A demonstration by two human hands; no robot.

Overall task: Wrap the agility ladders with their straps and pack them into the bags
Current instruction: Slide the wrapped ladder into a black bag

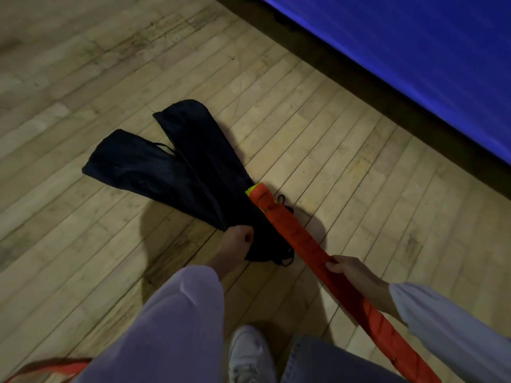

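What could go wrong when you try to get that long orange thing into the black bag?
The left hand grips just one bunch of the black bag, so its mouth may stay flat and the wrapped ladder could slide over the top instead of going in. The black cord beside the ladder's tip might snag it.

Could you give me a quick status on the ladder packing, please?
Left hand grips a black bag at its near end. Right hand holds wrapped orange ladder, tip over the bag, not inside. Second bag beside it; nothing blocking.
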